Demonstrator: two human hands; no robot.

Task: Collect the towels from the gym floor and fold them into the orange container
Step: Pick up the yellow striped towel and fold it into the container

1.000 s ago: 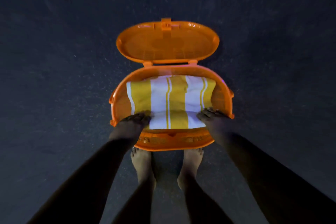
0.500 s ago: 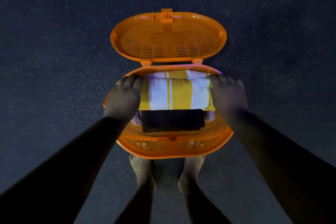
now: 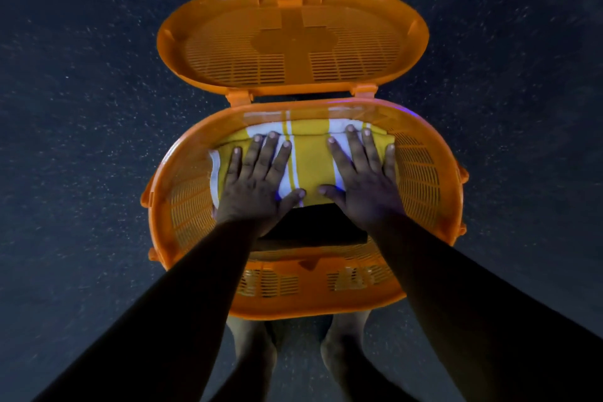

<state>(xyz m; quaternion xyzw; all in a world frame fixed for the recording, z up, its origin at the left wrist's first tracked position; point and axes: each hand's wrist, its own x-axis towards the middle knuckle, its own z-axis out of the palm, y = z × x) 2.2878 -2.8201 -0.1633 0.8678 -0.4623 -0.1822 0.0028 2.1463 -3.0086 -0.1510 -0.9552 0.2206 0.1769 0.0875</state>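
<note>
- Now, the yellow-and-white striped towel (image 3: 306, 157) lies folded inside the orange container (image 3: 421, 173), towards the far wall, on top of a dark folded cloth (image 3: 313, 225) whose near edge shows beneath it.
- My left hand (image 3: 257, 179) and right hand (image 3: 362, 176) both lie flat on the towel, fingers spread and straight; neither grip is clenched round anything, both only press down.
- I judge this step to be patting the fold flat so it settles in the stack. The towel looks soft and will spring up a little once pressure goes.
- Next, as I read it, I lift both palms straight up without dragging the top layer, then go for another towel if any is left; none shows on the floor here.
- The hinged lid (image 3: 293, 42) stands open behind the container, well out of my arms' way.
- My bare feet (image 3: 251, 346) stand just beside the near rim on the dark speckled gym floor (image 3: 81, 108), so stepping back needs care not to knock the container.
</note>
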